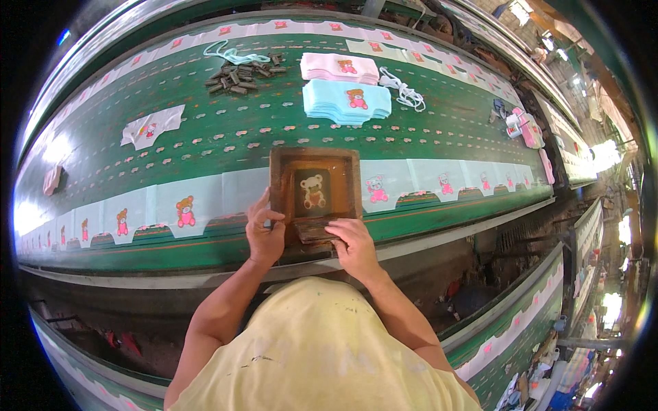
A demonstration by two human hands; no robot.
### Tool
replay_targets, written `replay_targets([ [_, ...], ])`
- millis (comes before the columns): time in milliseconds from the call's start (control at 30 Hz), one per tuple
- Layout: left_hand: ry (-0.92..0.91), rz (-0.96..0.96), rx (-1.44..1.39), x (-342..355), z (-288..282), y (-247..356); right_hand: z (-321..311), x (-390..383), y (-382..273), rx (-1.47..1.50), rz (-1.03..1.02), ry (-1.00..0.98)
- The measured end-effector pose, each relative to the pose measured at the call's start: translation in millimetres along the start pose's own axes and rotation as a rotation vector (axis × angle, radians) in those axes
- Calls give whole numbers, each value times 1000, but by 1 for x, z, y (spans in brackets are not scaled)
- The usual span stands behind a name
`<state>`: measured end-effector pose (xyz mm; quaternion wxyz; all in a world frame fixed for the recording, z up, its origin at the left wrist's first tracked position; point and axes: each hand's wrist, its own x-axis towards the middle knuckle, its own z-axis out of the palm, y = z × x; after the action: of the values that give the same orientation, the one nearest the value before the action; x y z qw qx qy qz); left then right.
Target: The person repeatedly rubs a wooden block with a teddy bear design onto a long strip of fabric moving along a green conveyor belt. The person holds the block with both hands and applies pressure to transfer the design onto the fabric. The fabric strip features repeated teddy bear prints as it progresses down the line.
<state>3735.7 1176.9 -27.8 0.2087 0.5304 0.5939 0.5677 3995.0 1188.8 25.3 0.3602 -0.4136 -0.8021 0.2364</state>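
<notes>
A wooden printing frame (314,192) with a teddy-bear stencil in its mesh lies flat on the near row of pale fabric pieces (205,202), at the front edge of the long green table (226,130). The left hand (264,231) curls its fingers over the frame's left rail at about eight o'clock, thumb on top, gripping it. The right hand (354,244) lies with fingers together, pressed down on a wooden squeegee (314,231) resting across the frame's near rail at six o'clock.

Along the row toward nine and three o'clock, the pieces already carry pink and brown bears. Up at twelve o'clock sit two stacks of cut cloth, a light blue stack (347,101) nearer and a pink stack (340,68) behind it. At eleven o'clock lies a heap of dark clips (243,75).
</notes>
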Motion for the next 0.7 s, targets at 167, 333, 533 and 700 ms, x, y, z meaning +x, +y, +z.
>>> replay_targets([
  [167, 5, -19, -1, -10, 100, 8, -64, -26, 65, -30, 24, 27],
  [333, 9, -86, -9, -18, 168, 20, -119, -35, 115, -40, -24, 16],
  [533, 6, -275, -272, -23, 190, 13, -143, -33, 147, 47, -86, -34],
  [700, 29, -359, -394, -23, 195, 18, -155, -25, 160, 86, -124, -75],
])
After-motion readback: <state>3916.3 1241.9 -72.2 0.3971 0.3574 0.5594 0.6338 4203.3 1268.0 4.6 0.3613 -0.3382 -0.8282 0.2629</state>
